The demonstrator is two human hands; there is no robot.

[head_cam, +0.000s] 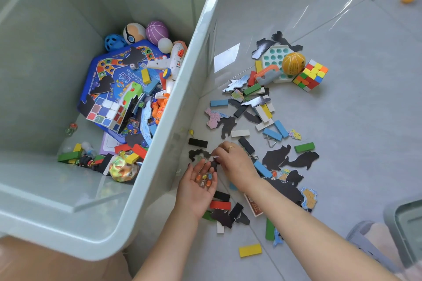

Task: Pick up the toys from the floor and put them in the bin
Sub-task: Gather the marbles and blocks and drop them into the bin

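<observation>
the left hand [198,186] lies palm up with fingers relaxed, cupping some glass marbles [204,177] just beside the bin [159,143]. the right hand [233,162] reaches to the floor [342,121], fingertips pinched together, probably on one more marble, though i cannot tell. next, i think, it must drop this into the palm, then tip all in the bin.

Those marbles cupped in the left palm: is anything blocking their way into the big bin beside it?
Nothing visible blocks them. The left hand holds the marbles palm-up just outside the bin, whose top is open. Only the bin's wall stands between, so the hand would likely need to rise over the rim. The right hand works on the floor pieces alongside.
</observation>
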